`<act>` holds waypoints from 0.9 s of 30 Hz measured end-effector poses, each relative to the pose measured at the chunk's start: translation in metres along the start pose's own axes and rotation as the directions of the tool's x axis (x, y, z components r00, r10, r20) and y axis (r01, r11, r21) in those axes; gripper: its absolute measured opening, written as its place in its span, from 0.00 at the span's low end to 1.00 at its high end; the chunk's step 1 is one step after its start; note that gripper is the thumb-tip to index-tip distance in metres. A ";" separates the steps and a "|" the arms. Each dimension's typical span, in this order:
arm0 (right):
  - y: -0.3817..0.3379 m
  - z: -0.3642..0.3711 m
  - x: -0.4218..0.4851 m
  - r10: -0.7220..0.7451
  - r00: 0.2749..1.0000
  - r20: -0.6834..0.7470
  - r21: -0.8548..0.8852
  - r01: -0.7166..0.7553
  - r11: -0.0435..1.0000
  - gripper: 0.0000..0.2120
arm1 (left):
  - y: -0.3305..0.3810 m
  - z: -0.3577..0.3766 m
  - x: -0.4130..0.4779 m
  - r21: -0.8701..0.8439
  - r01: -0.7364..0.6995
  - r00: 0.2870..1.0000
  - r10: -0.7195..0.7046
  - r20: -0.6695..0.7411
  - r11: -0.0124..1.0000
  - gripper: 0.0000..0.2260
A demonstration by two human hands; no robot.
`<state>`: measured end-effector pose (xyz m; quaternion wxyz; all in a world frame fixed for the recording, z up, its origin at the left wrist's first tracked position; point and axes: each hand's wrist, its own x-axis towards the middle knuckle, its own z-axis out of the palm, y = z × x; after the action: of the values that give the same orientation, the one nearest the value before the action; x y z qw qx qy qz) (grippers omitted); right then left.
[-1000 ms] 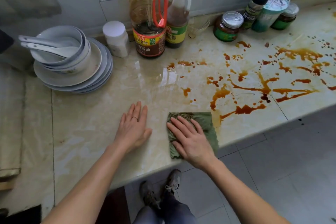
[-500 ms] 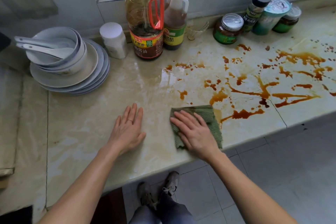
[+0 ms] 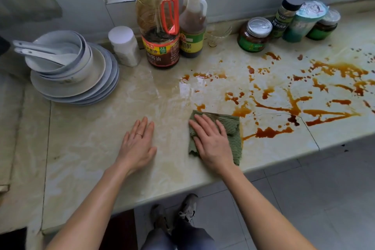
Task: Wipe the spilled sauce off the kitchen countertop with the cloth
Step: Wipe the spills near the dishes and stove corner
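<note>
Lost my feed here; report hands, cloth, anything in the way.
Left hand flat on counter. Right hand open, pressing cloth. Sauce unwiped right of cloth. Bottles at back, off path.

Countertop (image 3: 85,148) lies open rightward across the sauce (image 3: 272,132); bottles (image 3: 160,26) and jars (image 3: 253,34) line the back, dishes (image 3: 75,81) the left.

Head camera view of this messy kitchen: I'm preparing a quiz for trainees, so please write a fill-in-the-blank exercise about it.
The right hand presses the ribbed green cloth against the pale marble ____.
The left hand rests beside it, a thin ____ on one finger.
Most of the brown spilled sauce lies to the cloth's ____.
Two white spoons lie in the top ____ of the stacked white dishes.
Missing words: countertop, ring, right, bowl.
</note>
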<state>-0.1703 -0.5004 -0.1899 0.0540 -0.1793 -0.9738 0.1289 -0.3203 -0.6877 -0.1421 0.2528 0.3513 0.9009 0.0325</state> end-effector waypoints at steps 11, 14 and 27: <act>-0.039 0.013 0.018 -0.149 0.986 0.070 -0.019 0.151 0.988 0.25 | 0.009 0.004 -0.001 -0.035 0.057 0.998 -0.058 -0.027 0.998 0.35; -0.022 0.004 0.043 0.054 0.998 0.032 -0.006 -0.054 0.999 0.27 | 0.010 0.006 -0.003 -0.031 0.065 0.998 -0.066 -0.020 0.997 0.36; -0.010 0.000 0.051 -0.046 0.990 0.130 -0.056 0.053 0.997 0.28 | 0.012 0.000 0.001 0.012 0.057 0.997 -0.056 -0.050 0.998 0.34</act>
<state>-0.2214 -0.4910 -0.1842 -0.0112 -0.1479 -0.9828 0.1101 -0.3130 -0.6780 -0.1395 0.2288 0.3264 0.9167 0.0281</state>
